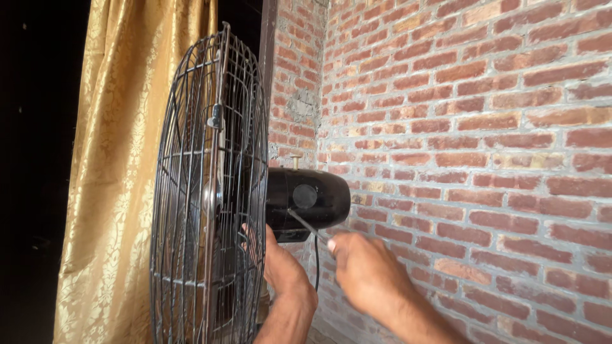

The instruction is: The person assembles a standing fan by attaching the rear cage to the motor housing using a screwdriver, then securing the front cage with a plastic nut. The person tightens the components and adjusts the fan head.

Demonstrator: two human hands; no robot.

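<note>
Left hand (284, 267) gripping rear of black wire fan cage (210, 191), fingers curled round the wires just below black motor housing (307, 197). Right hand (366, 271) closed on thin metal tool (307, 226), tip touching housing side. Gold curtain (121, 172) behind fan, brick wall (478, 159) at right.

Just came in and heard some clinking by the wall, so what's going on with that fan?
A person is working at the back of a standing fan, seen from the side beside a brick wall and a gold curtain. The left hand rests against the rear of the wire cage, below the black motor housing. The right hand holds a thin metal tool whose tip is against the housing. A black cord hangs down between the hands.
</note>
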